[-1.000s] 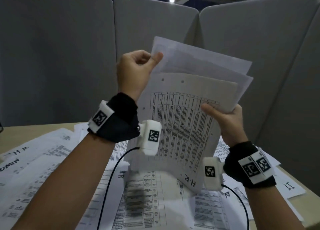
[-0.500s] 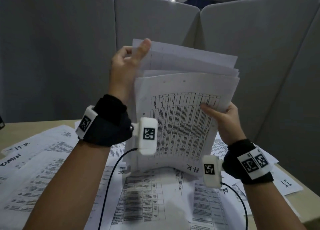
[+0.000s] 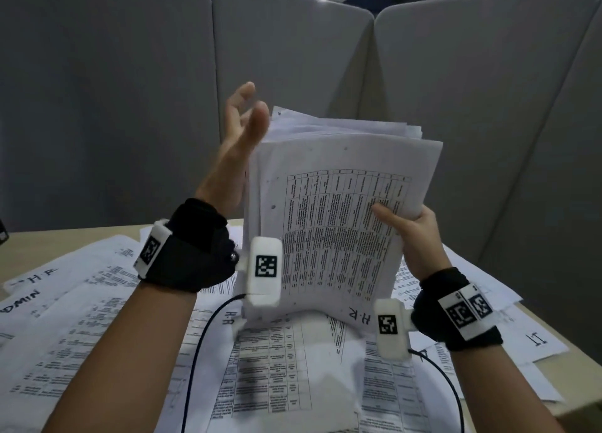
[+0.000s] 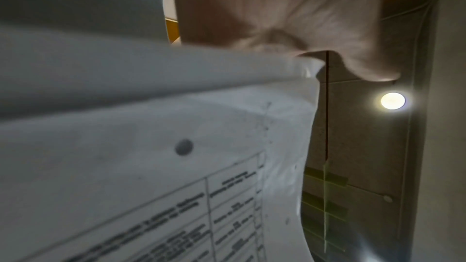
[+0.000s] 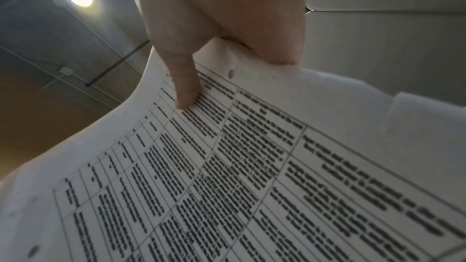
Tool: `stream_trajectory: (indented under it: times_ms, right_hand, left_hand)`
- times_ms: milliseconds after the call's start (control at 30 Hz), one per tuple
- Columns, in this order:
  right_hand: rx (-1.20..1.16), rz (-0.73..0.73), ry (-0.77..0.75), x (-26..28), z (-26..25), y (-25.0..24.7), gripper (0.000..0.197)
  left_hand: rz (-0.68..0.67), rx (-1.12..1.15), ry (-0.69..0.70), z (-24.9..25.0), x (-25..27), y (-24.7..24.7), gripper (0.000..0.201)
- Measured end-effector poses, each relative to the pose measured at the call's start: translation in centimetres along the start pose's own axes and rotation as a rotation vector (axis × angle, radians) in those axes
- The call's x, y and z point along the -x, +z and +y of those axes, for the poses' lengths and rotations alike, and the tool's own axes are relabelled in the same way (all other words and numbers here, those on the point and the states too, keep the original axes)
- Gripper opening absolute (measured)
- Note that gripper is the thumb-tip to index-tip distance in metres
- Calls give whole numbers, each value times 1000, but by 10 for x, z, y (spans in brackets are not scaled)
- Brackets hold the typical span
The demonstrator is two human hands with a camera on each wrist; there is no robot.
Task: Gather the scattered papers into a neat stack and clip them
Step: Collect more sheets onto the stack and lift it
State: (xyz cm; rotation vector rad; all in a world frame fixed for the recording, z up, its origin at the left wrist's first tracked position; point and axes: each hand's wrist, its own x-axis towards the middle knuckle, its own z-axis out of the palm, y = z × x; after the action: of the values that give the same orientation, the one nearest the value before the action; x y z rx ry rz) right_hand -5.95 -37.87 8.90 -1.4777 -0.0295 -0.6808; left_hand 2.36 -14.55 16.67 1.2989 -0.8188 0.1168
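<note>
A bundle of printed sheets stands upright on its lower edge on the papers lying on the table. Its front page carries a table of text and "H.R" at the bottom. My right hand grips the bundle's right edge, thumb on the front page, fingers behind. My left hand is open with straight fingers, its palm flat against the bundle's left edge near the top. The top edges of the sheets are slightly uneven. No clip is in view.
Many loose printed sheets cover the wooden table, some marked "H.R", "ADMIN" and "IT". Grey partition panels stand close behind and to the right. Wrist camera cables hang over the papers.
The left hand let go of the top corner, opened, and now lies flat against the bundle's left edge. The sheets have slid down and lined up closer together. The right hand kept its grip.
</note>
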Motion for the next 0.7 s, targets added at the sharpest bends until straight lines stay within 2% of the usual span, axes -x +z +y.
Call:
stream_trajectory:
  times_ms: [67, 133, 167, 233, 300, 333, 367, 467, 600, 667, 700]
  right_hand:
    - [-21, 1, 3, -1, 0, -3, 79]
    - [-20, -23, 16, 0, 1, -2, 77]
    - [-8, -43, 24, 2, 1, 0, 76]
    - [20, -72, 37, 4, -1, 5, 81]
    - [5, -47, 15, 4, -6, 7, 87]
    - [-34, -17, 2, 3, -11, 5, 88]
    - [-76, 15, -10, 3, -17, 4, 90]
    - [-100, 94, -46, 0, -39, 4, 97]
    - [-60, 195, -53, -7, -72, 14, 95]
    - [-76, 223, 3, -13, -81, 17, 77]
    - [-89, 238, 29, -16, -82, 18, 58]
  left_hand:
    - [-98, -88, 55, -11, 17, -8, 129]
    - [-136, -122, -12, -26, 29, -12, 145]
    - [-125, -127, -66, -32, 30, -11, 146]
    - [-68, -68, -138, -40, 29, -10, 129]
    - [16, 15, -134, -42, 24, -12, 91]
    - [31, 38, -122, -42, 21, -14, 78]
    - [32, 56, -111, -41, 19, -14, 77]
    - [-3, 61, -95, -37, 21, -8, 101]
    - [-54, 37, -66, -36, 23, 3, 103]
    - [-73, 25, -54, -36, 24, 6, 102]
    - [-73, 8, -46, -34, 24, 9, 99]
